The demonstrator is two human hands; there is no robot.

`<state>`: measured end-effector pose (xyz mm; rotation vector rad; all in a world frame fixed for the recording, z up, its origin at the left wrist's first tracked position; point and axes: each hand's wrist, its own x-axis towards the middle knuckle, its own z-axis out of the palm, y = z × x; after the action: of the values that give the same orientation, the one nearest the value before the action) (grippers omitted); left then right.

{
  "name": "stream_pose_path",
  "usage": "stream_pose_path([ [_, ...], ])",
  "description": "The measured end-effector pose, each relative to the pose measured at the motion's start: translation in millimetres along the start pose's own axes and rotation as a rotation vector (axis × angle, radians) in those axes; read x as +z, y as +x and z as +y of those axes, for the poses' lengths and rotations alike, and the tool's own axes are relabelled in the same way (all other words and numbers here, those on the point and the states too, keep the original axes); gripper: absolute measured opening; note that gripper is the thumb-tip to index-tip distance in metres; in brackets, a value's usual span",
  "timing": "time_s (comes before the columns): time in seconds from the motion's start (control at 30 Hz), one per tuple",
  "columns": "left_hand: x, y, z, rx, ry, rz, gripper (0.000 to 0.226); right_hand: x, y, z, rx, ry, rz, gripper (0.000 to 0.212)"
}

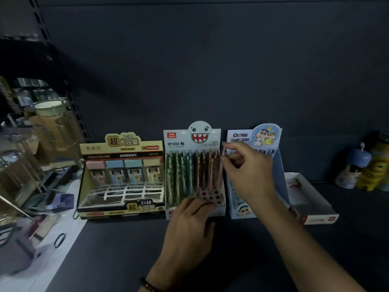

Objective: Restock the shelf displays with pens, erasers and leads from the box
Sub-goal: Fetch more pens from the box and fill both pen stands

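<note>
The step in hand looks like the pen restock: one pencil is being fed into the middle display. The right hand (246, 171) pinches a pink mechanical pencil (221, 165) between thumb and forefinger. The other fingers are loosely bent, and the pencil stands nearly upright just left of the fingertips. It hangs at the right edge of the monster-face pencil display (193, 140), beside the pink row already standing there; its tip is not clearly seated in any hole.

The left hand (189, 226) lies below and to the left of the right hand. Its bent fingers rest on the front of that display, at the perforated holder grid (208, 194), apparently steadying it. Whether it also holds spare pencils under the fingers I cannot tell.

The next move probably calls for lowering the pencil tip-first into a free hole in the grid just beyond the left fingertips. It should stay upright so that it clears its neighbours, while the display is kept from sliding on the shelf (126, 260).

Just behind the right hand stands the Crayon Shin-chan display (267, 135). The open white box (311, 209) lies to the right of the right forearm, well apart from the hand. The lead-refill display (122, 148), mostly empty slots, sits left of the left hand.
</note>
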<state>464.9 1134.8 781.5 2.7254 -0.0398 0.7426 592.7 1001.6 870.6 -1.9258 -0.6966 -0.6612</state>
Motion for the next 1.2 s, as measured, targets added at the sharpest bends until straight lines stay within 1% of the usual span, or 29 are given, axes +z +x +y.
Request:
stream_pose_path([
  [0.2, 2.4, 0.0, -1.1, -0.006, 0.006, 0.016, 0.04, 7.5, -0.9, 2.5, -0.009, -0.087, -0.083, 0.021],
  [0.33, 3.0, 0.6, -2.0, -0.016, 0.0, 0.009, 0.038, 11.7, -3.9, 5.2, 0.047, -0.15, -0.231, 0.018],
  [0.43, 1.0, 0.2, -1.7, -0.019, -0.019, 0.0, 0.039, 7.8, -2.2, 1.9, 0.082, -0.165, -0.273, 0.023],
  [0.53, -1.7, 0.2, -1.4, -0.031, -0.063, -0.007, 0.039, -0.6, -7.0, -3.1, 0.125, -0.121, -0.306, 0.04],
  [0.6, -4.4, -0.3, -0.3, -0.039, -0.125, 0.016, 0.038, -9.6, -19.0, -7.0, 0.143, -0.144, -0.28, 0.042],
  [0.67, -8.0, -2.2, -1.3, -0.018, -0.19, 0.042, 0.035, -20.0, -41.5, -10.1, 0.126, -0.197, -0.213, 0.033],
  [0.73, -9.5, -3.9, -1.2, 0.03, -0.24, 0.028, 0.03, -34.1, -73.3, -15.7, 0.153, -0.222, -0.139, 0.023],
  [0.8, -7.9, -5.4, 4.7, 0.099, -0.273, -0.052, 0.026, -55.3, -110.0, -20.8, 0.215, -0.277, -0.037, 0.019],
  [0.87, -6.7, -9.5, 19.4, 0.162, -0.364, -0.154, 0.025, -84.6, -148.2, -25.5, 0.323, -0.326, 0.046, 0.018],
  [0.93, -6.2, -15.4, 42.0, 0.188, -0.502, -0.23, 0.027, -117.9, -186.4, -25.9, 0.426, -0.388, 0.079, 0.015],
  [1.0, -5.3, -25.4, 75.1, 0.238, -0.573, -0.322, 0.026, -151.8, -226.3, -23.5, 0.537, -0.452, 0.078, 0.01],
  [1.1, 7.5, -51.5, 142.0, 0.469, -0.592, -0.447, 0.017, -200.3, -290.1, -15.9, 0.722, -0.515, 0.091, 0.008],
  [1.2, 36.4, -93.3, 219.5, 0.664, -0.527, -0.61, 0.014, -249.7, -363.8, -8.6, 0.912, -0.552, 0.137, 0.005],
])
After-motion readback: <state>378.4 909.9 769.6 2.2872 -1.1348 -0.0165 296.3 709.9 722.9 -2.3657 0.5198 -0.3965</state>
